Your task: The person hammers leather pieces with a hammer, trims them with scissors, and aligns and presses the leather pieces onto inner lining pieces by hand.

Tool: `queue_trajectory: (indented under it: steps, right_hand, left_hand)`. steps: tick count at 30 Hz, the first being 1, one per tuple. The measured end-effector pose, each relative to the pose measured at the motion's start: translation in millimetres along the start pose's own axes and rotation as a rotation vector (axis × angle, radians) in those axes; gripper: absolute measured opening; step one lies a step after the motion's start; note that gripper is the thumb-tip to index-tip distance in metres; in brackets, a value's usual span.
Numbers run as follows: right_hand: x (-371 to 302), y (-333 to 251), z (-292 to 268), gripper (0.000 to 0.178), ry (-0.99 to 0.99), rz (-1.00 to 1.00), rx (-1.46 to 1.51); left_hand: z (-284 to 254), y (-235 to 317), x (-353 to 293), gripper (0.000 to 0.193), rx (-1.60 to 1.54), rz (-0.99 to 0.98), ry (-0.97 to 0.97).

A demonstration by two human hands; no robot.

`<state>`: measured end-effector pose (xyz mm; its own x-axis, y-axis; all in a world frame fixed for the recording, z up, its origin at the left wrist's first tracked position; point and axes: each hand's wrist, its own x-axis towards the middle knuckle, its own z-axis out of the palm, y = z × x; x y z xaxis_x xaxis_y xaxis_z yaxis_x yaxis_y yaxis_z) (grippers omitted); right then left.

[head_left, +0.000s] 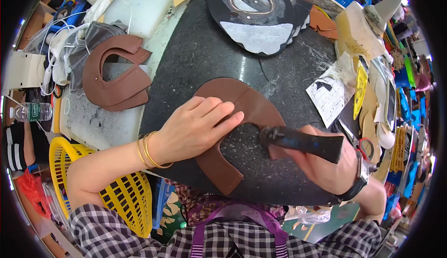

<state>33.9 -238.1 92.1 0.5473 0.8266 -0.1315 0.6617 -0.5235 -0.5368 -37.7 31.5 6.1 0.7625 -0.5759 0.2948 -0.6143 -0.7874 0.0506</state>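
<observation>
Left hand (198, 127): lies flat on the leather piece (242, 113), palm down, fingers (219, 113) stretched out and close together, pressing the piece onto the slab; it clasps nothing. Two gold bangles (148, 151) sit on the wrist.
Right hand (326, 160): fingers clamped round the dark handle of a hammer (302, 141), a watch (361, 176) on the wrist.
Hammer: lies nearly level, its head at the left end touching the inner edge of the leather piece (just right of the left fingertips).
Leather piece: brown, horseshoe-shaped, flat on the slab at mid-picture, its open side toward the person; a stitched line runs down its upper part.
Slab (205, 53): dark speckled stone with a rounded edge, on the worktop in front of the person.
Stack (114, 74): more brown cut pieces of like shape, left of the slab, well apart from the hands.
Black piece (258, 11): a dark shoe part with grey patches, at the slab's far edge.
Basket (116, 192): yellow plastic, below the left forearm.
Bottle (32, 112): clear plastic, far left.
Scissors (358, 141): just beyond the right hand.
</observation>
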Motion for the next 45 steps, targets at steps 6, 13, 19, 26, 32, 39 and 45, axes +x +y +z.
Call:
queue_trajectory:
  steps: [6,13,19,26,32,39,45]
  right_hand:
    - [29.1,-3.5,7.3,0.016,0.015,-0.082,-0.063]
    - [42.4,-15.6,12.9,0.02,-0.046,-0.227,-0.082]
    - [43.4,-27.2,17.3,0.018,-0.128,-0.313,-0.241]
    - [40.0,-39.2,34.9,0.022,0.008,-0.334,-0.071]
    - [31.9,-55.2,1.0,0.021,0.121,-0.374,-0.161]
    - [29.9,-45.5,14.2,0.024,-0.028,-0.349,-0.367]
    - [2.0,-28.6,42.8,0.02,-0.041,-0.315,0.011]
  left_hand:
    - [-8.4,-7.9,-13.1,0.045,-0.135,-0.028,-0.03]
    - [-16.5,-15.4,-31.4,0.059,-0.21,0.04,-0.133]
    - [-24.1,-16.2,-41.5,0.067,-0.262,-0.064,-0.197]
    - [-15.6,-17.6,-51.7,0.062,-0.299,-0.041,-0.136]
    - [-12.2,-20.9,-55.9,0.067,-0.294,-0.047,-0.135]
    - [-11.2,-22.1,-54.0,0.065,-0.291,-0.037,-0.105]
    - [-4.4,-19.6,-58.3,0.062,-0.268,0.044,-0.055]
